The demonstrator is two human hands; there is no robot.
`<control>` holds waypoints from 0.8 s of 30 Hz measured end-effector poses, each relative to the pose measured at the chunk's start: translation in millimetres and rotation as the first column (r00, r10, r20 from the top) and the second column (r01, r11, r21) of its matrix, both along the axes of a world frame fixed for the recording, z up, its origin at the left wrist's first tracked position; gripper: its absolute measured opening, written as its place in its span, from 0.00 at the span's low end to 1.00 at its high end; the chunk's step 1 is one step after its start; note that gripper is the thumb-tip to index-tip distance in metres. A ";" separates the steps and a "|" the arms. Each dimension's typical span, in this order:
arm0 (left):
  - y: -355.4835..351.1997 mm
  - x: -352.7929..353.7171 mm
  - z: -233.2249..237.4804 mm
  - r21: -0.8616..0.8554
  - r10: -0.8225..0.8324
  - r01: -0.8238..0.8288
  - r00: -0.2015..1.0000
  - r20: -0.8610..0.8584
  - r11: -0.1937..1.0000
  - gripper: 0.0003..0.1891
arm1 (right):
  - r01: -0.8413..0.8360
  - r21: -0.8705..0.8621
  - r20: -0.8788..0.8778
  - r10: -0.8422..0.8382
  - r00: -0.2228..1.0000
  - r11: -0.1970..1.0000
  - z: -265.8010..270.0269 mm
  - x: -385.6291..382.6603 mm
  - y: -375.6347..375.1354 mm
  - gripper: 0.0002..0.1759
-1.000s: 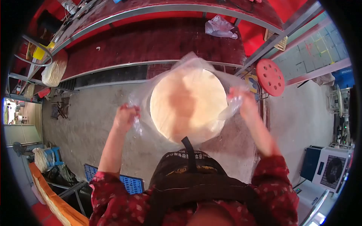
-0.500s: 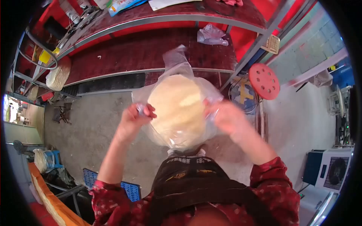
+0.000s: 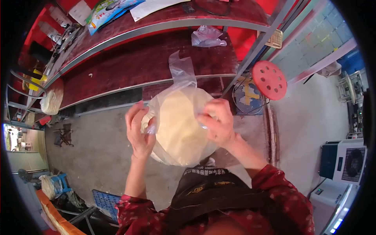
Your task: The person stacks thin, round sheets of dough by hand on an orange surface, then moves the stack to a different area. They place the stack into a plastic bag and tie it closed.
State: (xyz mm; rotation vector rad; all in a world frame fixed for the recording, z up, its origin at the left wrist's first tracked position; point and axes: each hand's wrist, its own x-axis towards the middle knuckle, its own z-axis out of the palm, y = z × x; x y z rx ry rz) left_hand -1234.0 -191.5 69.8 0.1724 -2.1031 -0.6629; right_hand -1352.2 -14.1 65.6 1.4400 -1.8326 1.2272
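Observation:
A clear plastic bag (image 3: 183, 70) holds a stack of pale, round, flat pieces (image 3: 178, 125) in front of my body. Its upper end sticks up loosely toward the shelf. My left hand (image 3: 140, 127) pinches the bag's left side, fingers curled over the edge of the stack. On the right side, my right hand (image 3: 216, 121) grips the plastic between thumb and fingers. The stack hangs above the floor, its round face turned up toward me.
Ahead runs a dark red two-level shelf (image 3: 129, 64) with a metal edge, a crumpled plastic bag (image 3: 208, 36) on its lower level. A red round stool (image 3: 269, 80) stands at the right. White machines (image 3: 350, 164) are farther right, a blue plastic grate (image 3: 105, 203) lower left.
Both hands have moved on the bag, with the left fingers more upright and the right hand farther in over the stack. The bag's side flaps are drawn inward. The view has shifted.

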 end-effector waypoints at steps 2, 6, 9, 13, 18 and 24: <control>10.4 2.2 -23.0 0.457 -0.109 0.089 0.994 0.018 0.885 0.06 | -0.049 -0.147 0.610 0.129 0.782 0.988 -10.3 14.8 -14.8 0.13; 28.8 15.0 -49.3 0.838 -0.250 0.340 0.935 -0.252 0.427 0.19 | -0.241 -0.249 0.963 0.266 0.043 0.938 -41.5 32.2 -8.7 0.24; 29.9 18.9 -20.0 0.799 -0.217 0.412 0.911 -0.351 0.438 0.21 | -0.017 -0.436 0.899 0.437 0.042 0.900 -23.0 23.2 5.7 0.25; 33.2 20.7 7.6 0.723 -0.224 0.481 0.876 -0.428 0.496 0.20 | 0.089 -0.588 0.808 0.578 0.114 0.804 10.9 17.3 34.9 0.25; 73.7 10.6 52.4 0.661 -0.365 0.557 0.830 -0.422 0.502 0.19 | 0.094 -0.628 0.773 0.606 0.187 0.772 39.9 5.8 90.8 0.24; 158.1 -25.7 87.4 0.546 -0.458 0.662 0.749 -0.478 0.514 0.16 | -0.051 -0.586 0.733 0.556 0.393 0.809 67.1 -15.3 184.9 0.23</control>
